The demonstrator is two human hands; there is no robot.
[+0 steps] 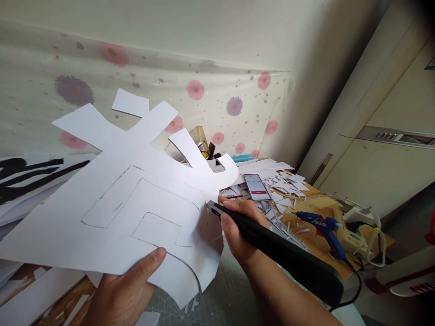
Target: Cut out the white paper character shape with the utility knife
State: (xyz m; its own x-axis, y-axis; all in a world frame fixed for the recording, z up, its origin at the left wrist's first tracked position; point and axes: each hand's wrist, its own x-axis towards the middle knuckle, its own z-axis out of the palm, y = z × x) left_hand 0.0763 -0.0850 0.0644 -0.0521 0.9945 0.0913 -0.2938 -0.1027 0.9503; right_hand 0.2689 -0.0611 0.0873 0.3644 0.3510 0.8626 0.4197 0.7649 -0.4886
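My left hand [127, 287] grips the lower edge of a white foam board [115, 181], thumb on top and fingers underneath. The board is tilted up, its upper part cut into strokes like a written character, with pencil outlines on its face. In my right hand [243, 226] is a black corded electric cutter [278, 253], fingers wrapped around its front end. Its short metal blade meets the board near a pencil line at the right side. Whether the tip has gone through the board cannot be seen. A curved slit runs below the outlines, near my left thumb.
A phone showing a timer [257, 187] lies among white scraps [285, 185]. Right of it, a blue glue gun [321, 226] rests on the wooden table [343, 267] with cables nearby. A green cutting mat [224, 290] lies beneath the board. Black-painted sheets [30, 176] stand at left.
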